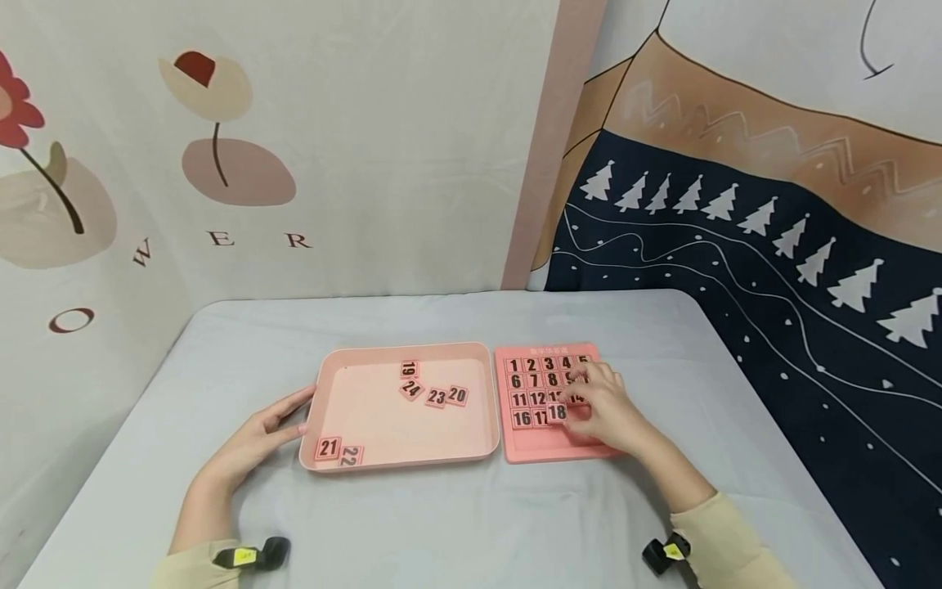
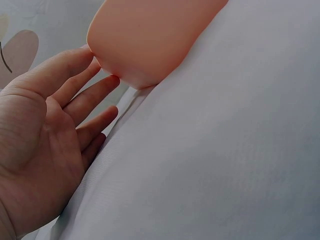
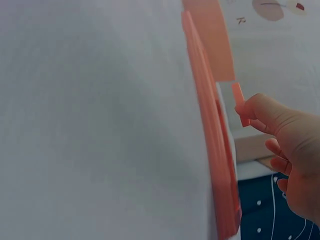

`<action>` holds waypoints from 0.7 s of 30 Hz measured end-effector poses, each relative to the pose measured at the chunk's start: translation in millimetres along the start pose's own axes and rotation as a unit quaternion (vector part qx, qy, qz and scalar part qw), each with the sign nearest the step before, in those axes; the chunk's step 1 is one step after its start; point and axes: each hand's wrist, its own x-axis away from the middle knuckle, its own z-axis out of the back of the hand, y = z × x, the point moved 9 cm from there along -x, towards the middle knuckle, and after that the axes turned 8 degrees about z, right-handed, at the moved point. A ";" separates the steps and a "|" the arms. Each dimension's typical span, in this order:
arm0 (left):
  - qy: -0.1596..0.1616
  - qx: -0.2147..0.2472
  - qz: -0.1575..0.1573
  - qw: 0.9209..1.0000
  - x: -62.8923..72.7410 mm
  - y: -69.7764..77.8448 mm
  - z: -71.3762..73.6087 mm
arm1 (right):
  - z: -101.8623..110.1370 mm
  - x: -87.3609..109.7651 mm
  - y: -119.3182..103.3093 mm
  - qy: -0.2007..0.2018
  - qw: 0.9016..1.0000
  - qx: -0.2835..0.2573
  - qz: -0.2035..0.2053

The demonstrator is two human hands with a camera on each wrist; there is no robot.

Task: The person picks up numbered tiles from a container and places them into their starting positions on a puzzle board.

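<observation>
A pink number tile marked 18 [image 1: 557, 412] is pinched between the thumb and fingers of my right hand [image 1: 605, 406]. In the right wrist view the tile [image 3: 241, 105] shows edge-on, above the pink number board [image 3: 212, 135]. Rows of tiles from 1 up to 17 lie in the board [image 1: 559, 450], and my fingers hide some on its right side. My left hand [image 1: 253, 442] touches the left edge of a pale pink tray [image 1: 405, 450] with fingers loosely extended. In the left wrist view its fingertips [image 2: 114, 80] are at the tray's corner [image 2: 130, 65].
Inside the tray lie loose tiles: 19 [image 1: 409, 369], 24 [image 1: 411, 389], 23 [image 1: 437, 397] and 20 [image 1: 458, 396] near the upper middle. Tiles 21 [image 1: 328, 447] and 22 [image 1: 351, 456] are at its lower left. A pale cloth covers the table [image 1: 441, 523]; printed curtains hang behind.
</observation>
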 end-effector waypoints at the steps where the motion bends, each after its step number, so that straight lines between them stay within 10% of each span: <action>1: 0.000 -0.001 0.001 1.000 0.2 0.4 -0.1 | 0.0 1.7 2.0 -0.002 1.000 0.000 0.000; 21: -0.002 -0.001 -0.004 1.000 -0.6 -1.1 0.0 | -8.1 9.5 13.7 -0.010 1.000 0.018 0.002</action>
